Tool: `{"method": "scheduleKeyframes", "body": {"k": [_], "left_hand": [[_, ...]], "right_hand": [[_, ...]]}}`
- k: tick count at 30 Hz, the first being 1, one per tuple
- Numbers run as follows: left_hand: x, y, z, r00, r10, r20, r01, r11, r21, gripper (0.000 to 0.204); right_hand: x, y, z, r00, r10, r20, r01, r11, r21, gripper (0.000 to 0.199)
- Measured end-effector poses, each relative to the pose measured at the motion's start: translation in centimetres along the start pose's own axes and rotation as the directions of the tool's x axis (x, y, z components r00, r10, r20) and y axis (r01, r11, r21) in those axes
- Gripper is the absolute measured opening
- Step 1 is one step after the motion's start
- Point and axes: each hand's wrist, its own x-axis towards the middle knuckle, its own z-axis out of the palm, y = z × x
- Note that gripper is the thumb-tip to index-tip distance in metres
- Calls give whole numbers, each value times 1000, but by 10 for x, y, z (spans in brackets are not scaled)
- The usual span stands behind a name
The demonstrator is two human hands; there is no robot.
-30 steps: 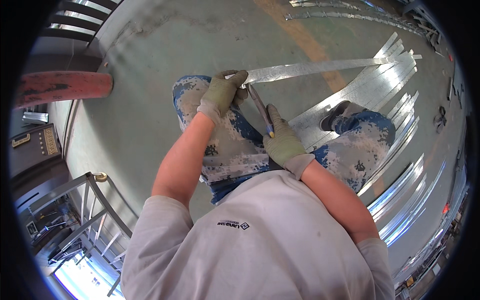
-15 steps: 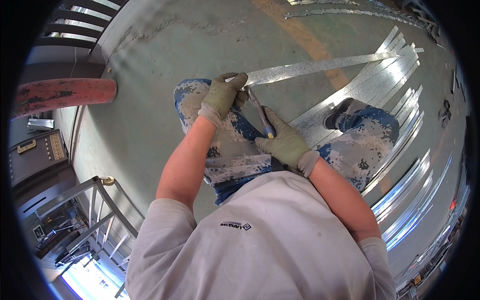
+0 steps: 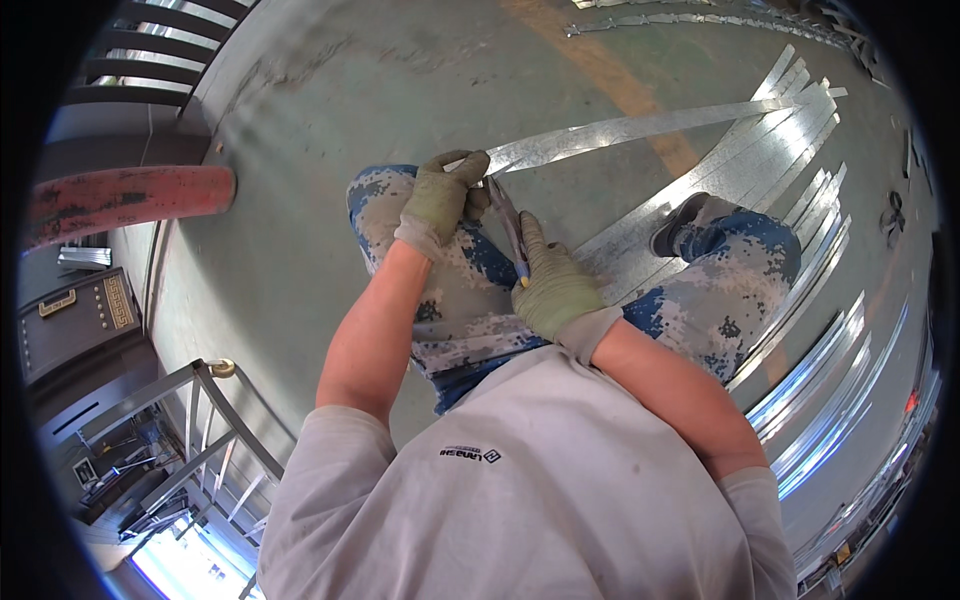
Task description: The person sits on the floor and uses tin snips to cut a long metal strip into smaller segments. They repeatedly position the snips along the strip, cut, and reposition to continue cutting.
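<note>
Above the green floor (image 3: 350, 110), the left hand (image 3: 447, 197) is closed on the near end of a shiny metal strip (image 3: 620, 133); the right hand (image 3: 555, 285) wraps a plier-like tool (image 3: 508, 220), tip near that end. The step looks like setting tool to strip; the next squeeze calls for a steady left grip. I can't tell how far the tool gapes.

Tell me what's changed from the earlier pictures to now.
The right hand has shifted slightly left, toward the left hand, bringing the handle end of the tool with it. Nothing was newly taken hold of or let go. The left hand still holds the strip, and the floor strips lie as before.
</note>
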Motion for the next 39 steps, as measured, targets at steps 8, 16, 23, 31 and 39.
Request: {"method": "scheduleKeyframes", "body": {"k": [8,16,23,31,39], "left_hand": [[-6,5,7,999,18,31,-20,996,88,44],[-4,5,6,998,42,48,-44,997,57,40],[-7,10,7,998,33,44,-36,998,57,43],[-6,10,6,999,5,42,-7,999,53,47],[-8,15,6,998,-2,56,-1,999,52,50]], "right_hand": [[15,40,10,998,-49,-49,57,980,192,92],[10,50,14,972,-167,-168,194,967,164,84],[0,44,4,969,-195,-151,227,945,236,82],[5,40,16,954,-195,-228,211,976,48,78],[6,41,4,964,-218,-155,265,859,438,86]]}}
